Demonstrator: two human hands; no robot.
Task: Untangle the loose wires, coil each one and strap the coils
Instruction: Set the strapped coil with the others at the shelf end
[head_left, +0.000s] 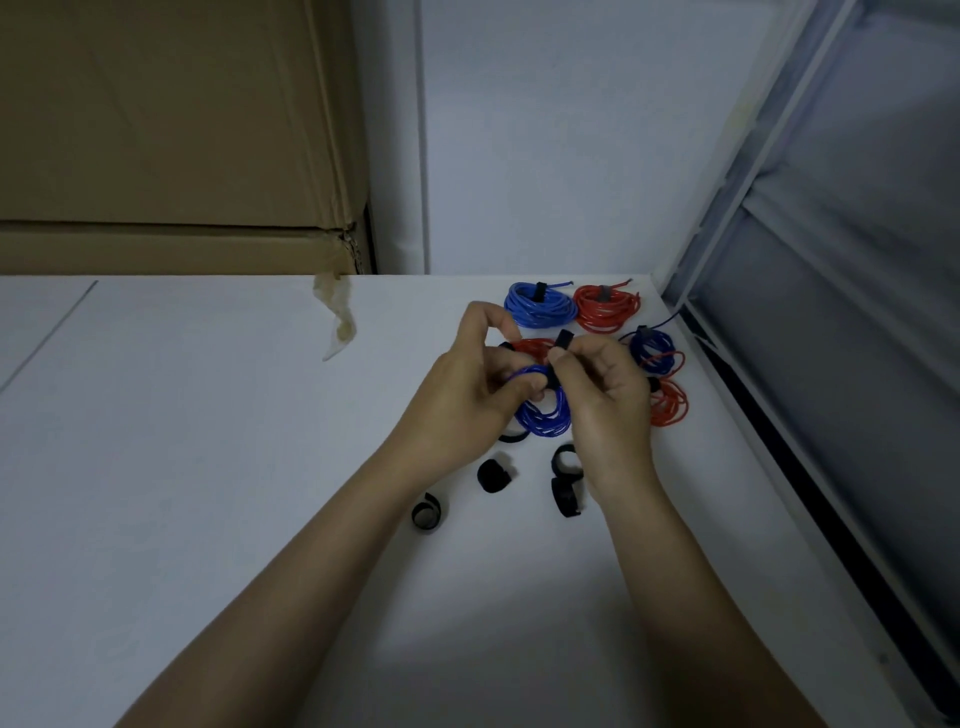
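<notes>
Head view shows my left hand (467, 384) gripping the blue coil (543, 410) above the table (208, 441) while my right hand (597, 384) pinches the black strap (560, 353) around it, so strapping is underway; next, I judge, press the strap closed.

A white table (208, 467) carries everything. Near its far right corner lie a strapped blue coil (540, 305) and a strapped red coil (607, 307) side by side. Along the right edge sit a blue-and-red bundle (655, 353) and another red coil (670, 408). Nearer the middle lie loose black straps (496, 475), (427, 512), (565, 496). A scrap of tape (337, 317) hangs at the far edge.
</notes>
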